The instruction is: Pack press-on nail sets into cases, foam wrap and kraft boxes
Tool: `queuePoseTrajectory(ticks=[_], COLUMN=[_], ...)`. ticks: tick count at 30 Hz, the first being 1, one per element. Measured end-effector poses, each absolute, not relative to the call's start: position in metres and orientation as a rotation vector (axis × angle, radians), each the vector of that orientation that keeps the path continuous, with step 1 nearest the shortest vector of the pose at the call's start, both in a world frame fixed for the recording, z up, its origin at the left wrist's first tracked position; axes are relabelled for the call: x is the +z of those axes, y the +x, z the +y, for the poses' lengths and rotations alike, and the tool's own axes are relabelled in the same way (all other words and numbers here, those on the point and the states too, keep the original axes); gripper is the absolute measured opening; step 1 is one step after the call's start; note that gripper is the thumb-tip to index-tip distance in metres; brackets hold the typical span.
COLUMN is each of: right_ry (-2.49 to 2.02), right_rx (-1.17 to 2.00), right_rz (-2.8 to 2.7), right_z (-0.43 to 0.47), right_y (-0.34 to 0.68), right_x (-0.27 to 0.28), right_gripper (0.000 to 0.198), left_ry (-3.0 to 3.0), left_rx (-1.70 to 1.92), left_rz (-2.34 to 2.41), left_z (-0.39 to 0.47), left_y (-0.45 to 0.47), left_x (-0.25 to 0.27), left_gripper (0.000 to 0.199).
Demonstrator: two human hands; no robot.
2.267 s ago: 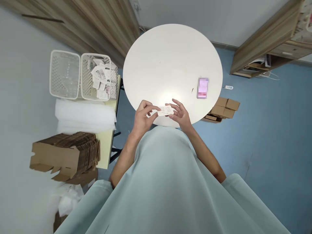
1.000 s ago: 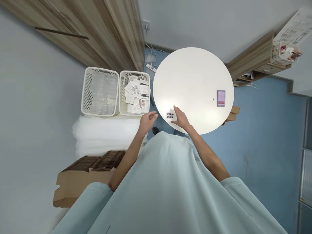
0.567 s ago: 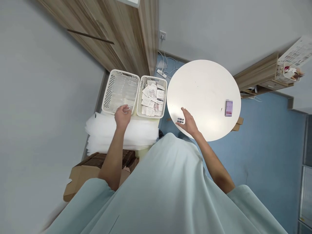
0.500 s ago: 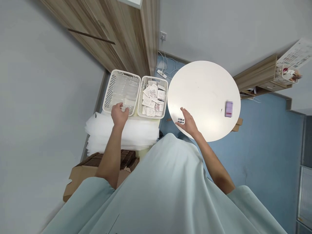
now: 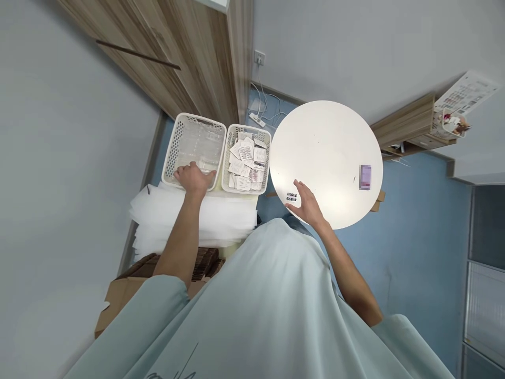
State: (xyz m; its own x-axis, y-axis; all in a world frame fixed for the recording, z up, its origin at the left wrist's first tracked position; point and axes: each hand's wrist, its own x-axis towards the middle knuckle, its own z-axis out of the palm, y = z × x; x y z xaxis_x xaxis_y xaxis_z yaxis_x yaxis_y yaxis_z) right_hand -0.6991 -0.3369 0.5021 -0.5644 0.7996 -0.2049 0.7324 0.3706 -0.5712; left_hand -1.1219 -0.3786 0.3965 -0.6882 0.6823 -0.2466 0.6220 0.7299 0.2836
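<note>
My left hand (image 5: 194,179) reaches over the near rim of the left white basket (image 5: 169,167), fingers and thumb spread above clear plastic packaging (image 5: 201,139) inside. I see nothing held in it, though the fingertips are partly hidden. On the round white table (image 5: 331,147), my right hand (image 5: 309,207) rests open near the edge. Between its thumb and fingers lies a small white card with two rows of dark dots (image 5: 291,197), and the hand is not closed on it. The right-hand basket (image 5: 224,171) holds a pile of printed white cards (image 5: 245,163).
A purple pixelated item (image 5: 365,177) lies on the table's right side. White foam sheets (image 5: 224,216) are stacked below the baskets, with brown cardboard (image 5: 122,289) nearer me. Behind the baskets stands a wooden cabinet (image 5: 185,42). A power strip (image 5: 257,119) and cables lie on the floor.
My left hand has moved farther into the left basket, its fingers now spread wider. My right hand has stayed by the dotted card, opening slightly away from it. The view has shifted a little.
</note>
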Motion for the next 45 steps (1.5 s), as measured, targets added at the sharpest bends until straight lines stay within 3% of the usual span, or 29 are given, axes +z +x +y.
queuePoseTrajectory(ticks=[5, 13, 17, 22, 29, 34, 38, 45], right_ry=[-1.42, -1.41, -1.391, -1.359, -1.274, -1.104, -0.954, -0.871], right_rx=[0.944, 0.937, 0.949, 0.972, 1.048, 1.152, 1.199, 1.306], right_rz=[-2.515, -2.526, -2.524, -2.528, -2.491, -2.417, -2.349, -2.167], right_z=[-0.338, -0.337, -0.335, -0.331, -0.317, -0.298, -0.277, -0.249], right_y=[-0.694, -0.689, -0.682, -0.671, -0.652, -0.642, -0.632, -0.589], right_x=[0.5, 0.496, 0.496, 0.496, 0.494, 0.503, 0.518, 0.538], right_gripper=[0.094, 0.098, 0.097, 0.097, 0.097, 0.094, 0.089, 0.062], left_ry=[1.039, 1.036, 1.093, 1.092, 1.157, 1.34, 1.441, 1.185], left_rx=[0.209, 0.03, 0.053, 0.224, 0.646, 0.859, 1.04, 1.238], left_rz=[2.574, 2.521, 2.463, 2.415, 2.454, 2.46, 2.274, 1.938], left_z=[-0.375, -0.373, -0.376, -0.378, -0.391, -0.4, -0.396, -0.365], left_y=[-1.12, -1.119, -1.118, -1.12, -1.119, -1.058, -0.971, -0.818], left_x=[0.397, 0.407, 0.412, 0.427, 0.467, 0.496, 0.512, 0.54], left_gripper=[0.059, 0.064, 0.054, 0.017, 0.024, 0.014, 0.019, 0.025])
